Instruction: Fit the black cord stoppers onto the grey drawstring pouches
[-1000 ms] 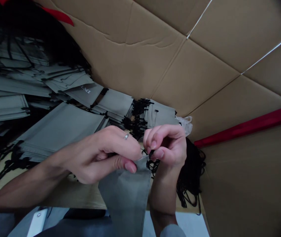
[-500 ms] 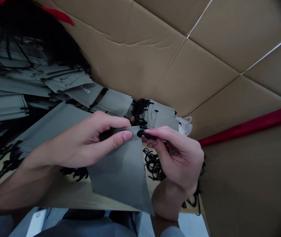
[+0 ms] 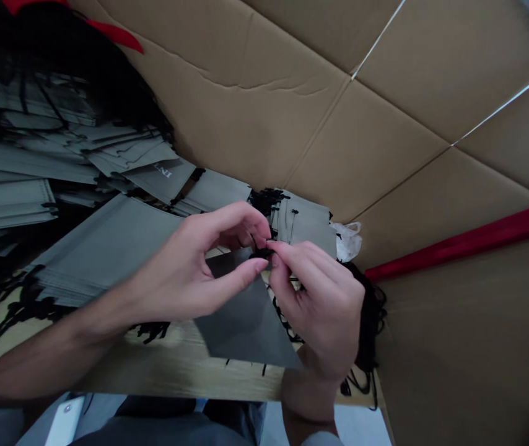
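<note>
A grey fabric pouch (image 3: 246, 316) hangs between both hands over the table's front edge. My left hand (image 3: 199, 272) pinches the pouch's top edge with thumb and fingers. At the same top corner my right hand (image 3: 320, 297) pinches a small black cord end (image 3: 262, 252), fingertips meeting the left hand's. A tangle of black cords (image 3: 367, 322) lies just behind the right hand.
Stacks of grey pouches (image 3: 106, 241) with black drawstrings fill the left and middle of the wooden table (image 3: 166, 371). Cardboard sheets (image 3: 320, 111) rise behind and to the right. A red bar (image 3: 469, 238) runs along the right. A white plastic scrap (image 3: 345, 238) lies by the stacks.
The pouch was lifted and turned from hanging low to higher in front of the stacks. My right hand shifted from a curled grip to pinching the cord end at the pouch's top corner.
</note>
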Motion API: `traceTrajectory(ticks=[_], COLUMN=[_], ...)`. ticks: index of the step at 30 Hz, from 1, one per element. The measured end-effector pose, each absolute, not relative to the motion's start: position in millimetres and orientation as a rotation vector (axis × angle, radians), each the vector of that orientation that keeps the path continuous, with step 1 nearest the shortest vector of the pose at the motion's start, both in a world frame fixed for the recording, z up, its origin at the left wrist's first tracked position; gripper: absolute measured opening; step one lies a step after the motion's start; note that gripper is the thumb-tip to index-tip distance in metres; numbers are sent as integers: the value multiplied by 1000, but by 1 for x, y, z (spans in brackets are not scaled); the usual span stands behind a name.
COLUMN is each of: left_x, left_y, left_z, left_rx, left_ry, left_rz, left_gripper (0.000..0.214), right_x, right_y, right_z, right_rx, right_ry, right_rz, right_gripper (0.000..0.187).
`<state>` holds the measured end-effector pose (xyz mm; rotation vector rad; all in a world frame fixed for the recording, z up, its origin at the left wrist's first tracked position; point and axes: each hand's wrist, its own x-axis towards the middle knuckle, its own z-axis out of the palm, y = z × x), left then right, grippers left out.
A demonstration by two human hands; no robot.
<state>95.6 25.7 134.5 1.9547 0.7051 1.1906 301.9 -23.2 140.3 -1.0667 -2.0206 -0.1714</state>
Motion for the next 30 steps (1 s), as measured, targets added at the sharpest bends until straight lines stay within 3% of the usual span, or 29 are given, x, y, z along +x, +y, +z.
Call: traceTrajectory(ticks=[8,17,21,26,30], left_x=[111,104,95,83,81], left_y=[22,29,36,47,48], left_z=[124,129,129,132,134], left_rx=[1714,1645,1660,1818,1905], left_ry=[889,903,807,670,732], left_rz=[1437,1409,1291,771,780], left_gripper=[7,7,10,21,31], right_x=[284,267,272,301,327], right_y=[-14,0,-2,-5,-4], right_z=[124,112,121,136,142], right_rx=[-1012,-983,-1051,-1173,-1100], right_ry=[-2061,-1928,-1884,-1786,-1922], right_rz=[-302,-378,-315,-127,235], right_gripper=[18,14,19,21,26])
